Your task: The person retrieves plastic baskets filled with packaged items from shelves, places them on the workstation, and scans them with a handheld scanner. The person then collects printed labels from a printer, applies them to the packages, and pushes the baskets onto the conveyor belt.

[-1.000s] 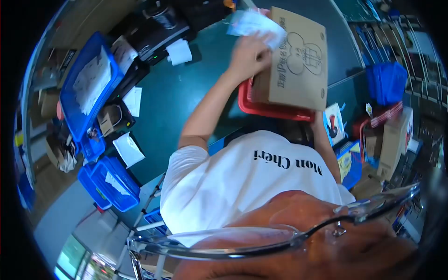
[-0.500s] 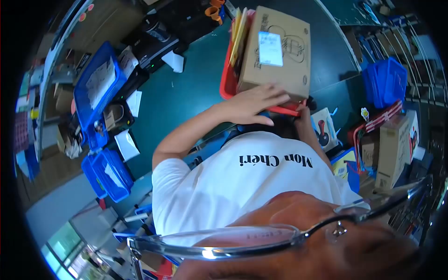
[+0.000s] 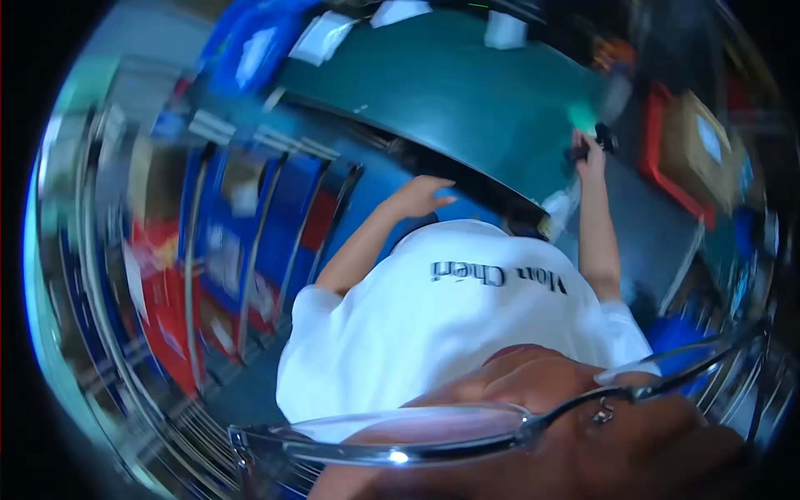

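Observation:
My right hand is closed around a black handheld barcode scanner, over the right part of the green tabletop. A green glow shows beside the scanner. My left hand is in front of my body near the table's front edge, its thumb and fingers apart, with nothing in it. To the right of the scanner stands a red basket with a brown cardboard box in it, bearing a white label. Motion blurs these.
White papers lie along the table's far left edge, beside a blue basket. On the left stands a metal rack with blue and red bins. Orange things sit at the far right.
My view has swung left, so the basket and box now appear farther right. My left hand has come off the box. My right hand is now up with the scanner, apart from the basket.

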`<state>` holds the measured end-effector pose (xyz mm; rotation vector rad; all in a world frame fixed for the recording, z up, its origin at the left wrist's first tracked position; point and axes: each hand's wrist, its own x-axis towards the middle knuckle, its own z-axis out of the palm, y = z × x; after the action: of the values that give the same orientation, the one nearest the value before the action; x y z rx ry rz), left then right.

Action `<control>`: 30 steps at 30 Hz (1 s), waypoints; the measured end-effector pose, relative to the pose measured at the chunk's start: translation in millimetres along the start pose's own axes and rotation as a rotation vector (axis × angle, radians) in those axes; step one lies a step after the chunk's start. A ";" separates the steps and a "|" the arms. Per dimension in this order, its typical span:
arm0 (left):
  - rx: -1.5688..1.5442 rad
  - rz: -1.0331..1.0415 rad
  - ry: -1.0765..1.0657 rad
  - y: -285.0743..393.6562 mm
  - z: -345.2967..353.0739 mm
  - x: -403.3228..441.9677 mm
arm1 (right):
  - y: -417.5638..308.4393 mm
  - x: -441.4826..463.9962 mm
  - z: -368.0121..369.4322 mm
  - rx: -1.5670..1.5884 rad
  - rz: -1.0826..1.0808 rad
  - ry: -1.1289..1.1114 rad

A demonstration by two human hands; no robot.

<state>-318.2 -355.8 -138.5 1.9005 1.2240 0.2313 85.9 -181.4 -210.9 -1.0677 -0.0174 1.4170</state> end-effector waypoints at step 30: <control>-2.029 1.518 0.802 -349.4 -231.6 -294.9 | 464.2 -518.8 508.9 -0.949 -1.840 -1.905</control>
<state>-826.8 -411.5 -167.7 0.2785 -0.6092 2.0594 -693.8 -389.6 93.2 0.3430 -2.4186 0.0068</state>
